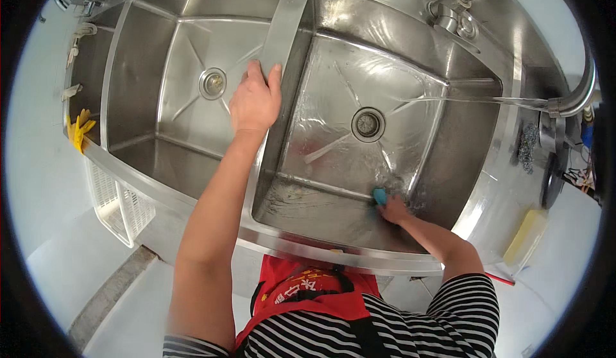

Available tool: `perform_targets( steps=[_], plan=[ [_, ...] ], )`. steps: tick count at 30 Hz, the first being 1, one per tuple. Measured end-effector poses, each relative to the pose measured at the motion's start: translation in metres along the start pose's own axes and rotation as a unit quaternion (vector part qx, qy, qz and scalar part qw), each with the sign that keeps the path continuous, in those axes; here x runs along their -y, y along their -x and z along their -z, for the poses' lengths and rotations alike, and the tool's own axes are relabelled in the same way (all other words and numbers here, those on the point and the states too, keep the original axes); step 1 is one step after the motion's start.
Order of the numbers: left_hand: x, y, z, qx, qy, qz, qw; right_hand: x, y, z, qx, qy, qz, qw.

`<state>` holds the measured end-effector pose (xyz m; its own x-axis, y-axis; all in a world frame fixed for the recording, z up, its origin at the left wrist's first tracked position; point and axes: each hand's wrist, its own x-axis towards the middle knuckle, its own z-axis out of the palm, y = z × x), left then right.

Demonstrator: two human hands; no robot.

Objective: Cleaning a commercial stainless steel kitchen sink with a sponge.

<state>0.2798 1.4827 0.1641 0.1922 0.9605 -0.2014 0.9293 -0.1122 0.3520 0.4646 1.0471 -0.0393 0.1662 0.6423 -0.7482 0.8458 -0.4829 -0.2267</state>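
A small teal sponge (380, 196) is in my right hand (396, 211), which is slightly blurred. That hand reaches down into the right sink basin (301, 210), near the bottom edge of its near wall. Water runs over the basin floor around the drain (367, 125). My left hand (255, 101) lies over the steel divider (282, 43) between the two basins, empty, its fingers stretched out and the thumb apart. The left basin (131, 69) has its own drain (212, 84) and holds no visible water.
From a curved faucet (571, 106) at the right, a water stream (471, 100) shoots into the right basin. A yellow glove (79, 129) hangs at the left rim, above a white plastic basket (119, 197). A steel-wool scrubber (527, 146) sits on the right.
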Motion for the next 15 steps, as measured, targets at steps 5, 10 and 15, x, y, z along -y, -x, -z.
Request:
perform_targets(
  steps=[5,10,15],
  plan=[
    [-0.003,0.003,-0.001,0.007,-0.005,0.005,1.000,0.174,-0.056,0.014,0.032,-0.142,0.295,0.944],
    [0.007,-0.003,0.000,0.004,-0.003,-0.001,1.000,0.246,-0.036,0.055,0.073,-0.225,0.311,0.921],
    [0.008,0.000,0.001,-0.031,0.006,-0.016,0.999,0.135,0.070,0.100,0.142,-0.323,0.222,0.909]
  ],
)
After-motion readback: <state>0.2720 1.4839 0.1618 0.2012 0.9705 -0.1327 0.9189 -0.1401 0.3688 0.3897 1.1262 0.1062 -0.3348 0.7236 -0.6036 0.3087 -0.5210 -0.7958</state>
